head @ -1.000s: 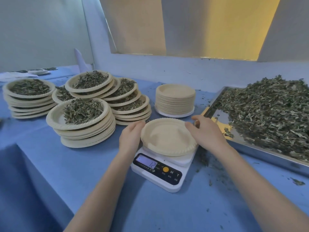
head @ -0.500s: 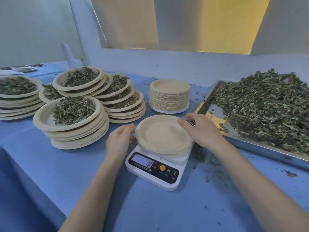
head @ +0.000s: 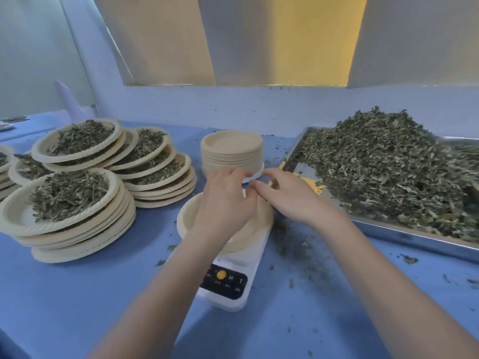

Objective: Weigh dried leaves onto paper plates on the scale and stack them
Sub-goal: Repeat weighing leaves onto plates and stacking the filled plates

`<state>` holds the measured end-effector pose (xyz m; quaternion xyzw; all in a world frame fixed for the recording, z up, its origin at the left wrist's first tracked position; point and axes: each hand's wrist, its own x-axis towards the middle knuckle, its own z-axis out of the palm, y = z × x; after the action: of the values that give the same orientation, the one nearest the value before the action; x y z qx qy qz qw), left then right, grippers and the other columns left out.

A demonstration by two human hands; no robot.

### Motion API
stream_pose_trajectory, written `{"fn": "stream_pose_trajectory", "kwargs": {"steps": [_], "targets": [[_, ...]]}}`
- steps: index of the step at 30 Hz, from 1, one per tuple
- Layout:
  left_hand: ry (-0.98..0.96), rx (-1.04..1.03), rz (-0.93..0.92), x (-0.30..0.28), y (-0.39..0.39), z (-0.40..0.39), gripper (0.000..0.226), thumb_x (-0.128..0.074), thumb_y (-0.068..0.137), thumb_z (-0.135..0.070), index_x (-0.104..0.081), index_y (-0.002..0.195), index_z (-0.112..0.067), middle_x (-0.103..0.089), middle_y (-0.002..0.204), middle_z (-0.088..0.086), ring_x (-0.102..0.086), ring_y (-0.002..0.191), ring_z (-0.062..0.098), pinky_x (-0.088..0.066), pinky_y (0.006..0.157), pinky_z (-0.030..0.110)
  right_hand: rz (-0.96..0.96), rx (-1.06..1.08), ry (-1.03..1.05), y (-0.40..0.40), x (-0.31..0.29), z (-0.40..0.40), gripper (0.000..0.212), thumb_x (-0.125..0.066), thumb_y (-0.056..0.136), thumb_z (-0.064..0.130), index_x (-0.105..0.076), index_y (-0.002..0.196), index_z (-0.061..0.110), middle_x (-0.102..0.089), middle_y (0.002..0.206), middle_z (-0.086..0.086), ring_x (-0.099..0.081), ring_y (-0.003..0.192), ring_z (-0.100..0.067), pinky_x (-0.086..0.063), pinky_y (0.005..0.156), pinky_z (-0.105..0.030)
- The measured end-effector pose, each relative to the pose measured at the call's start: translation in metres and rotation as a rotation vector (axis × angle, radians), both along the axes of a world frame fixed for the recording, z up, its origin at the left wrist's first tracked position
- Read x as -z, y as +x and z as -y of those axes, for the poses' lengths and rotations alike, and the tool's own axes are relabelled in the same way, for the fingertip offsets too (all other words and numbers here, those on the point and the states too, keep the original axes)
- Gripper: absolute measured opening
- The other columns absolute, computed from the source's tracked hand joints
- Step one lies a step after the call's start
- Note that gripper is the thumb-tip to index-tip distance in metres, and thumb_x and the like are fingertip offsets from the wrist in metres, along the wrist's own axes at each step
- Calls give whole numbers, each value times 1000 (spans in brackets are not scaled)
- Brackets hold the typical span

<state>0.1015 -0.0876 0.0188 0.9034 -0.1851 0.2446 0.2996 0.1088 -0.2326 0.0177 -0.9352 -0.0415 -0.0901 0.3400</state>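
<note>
An empty paper plate [head: 189, 218] sits on the white digital scale [head: 250, 257] in the middle of the blue table. My left hand [head: 225, 203] and my right hand [head: 290, 200] hover over the plate's far side. Their curled fingertips meet at its far rim and seem to pinch it, but the rim itself is hidden under them. Just behind the hands stands a stack of empty plates [head: 232, 151]. A heap of dried leaves [head: 388, 167] fills the metal tray [head: 414, 237] on the right. Stacks of leaf-filled plates [head: 70, 200] stand on the left.
More filled plate stacks [head: 153, 167] stand behind the front one and at the far left edge. Loose leaf crumbs [head: 293, 244] lie on the blue cloth between scale and tray. A wall ledge runs close behind the table.
Both hands have left the plate's left and right sides and come together at its far rim. The camera has moved closer and tilted, so my left forearm now hides the scale's display.
</note>
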Motion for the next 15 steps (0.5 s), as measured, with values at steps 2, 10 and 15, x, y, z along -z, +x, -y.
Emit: {"fn": "stream_pose_trajectory", "kwargs": {"steps": [2,10,15], "targets": [[-21,112,-88,-7,8,29,35,-52,87,-11,-62,120,-14,-63,120,7,-52,116,24,-36,96,31,40,33,-45,0,-4,18,57,-42,88,55,-43,136,26,-54,128,-6,-51,98,-15,-33,71,-28],[123,363,-437,-11,33,166,54,-56,84,-14,-41,136,-17,-57,115,7,-50,89,16,-39,62,25,-45,286,-183,-21,-12,138,56,-54,89,28,-35,141,17,-57,126,-10,-59,101,-24,-47,81,-31],[248,362,-698,8,43,242,79,-71,76,-32,-28,139,-11,-50,123,15,-54,104,29,-46,74,32,-221,557,-387,-38,-4,209,61,-64,79,44,-43,128,15,-49,123,-15,-51,112,-35,-48,89,-39]]}}
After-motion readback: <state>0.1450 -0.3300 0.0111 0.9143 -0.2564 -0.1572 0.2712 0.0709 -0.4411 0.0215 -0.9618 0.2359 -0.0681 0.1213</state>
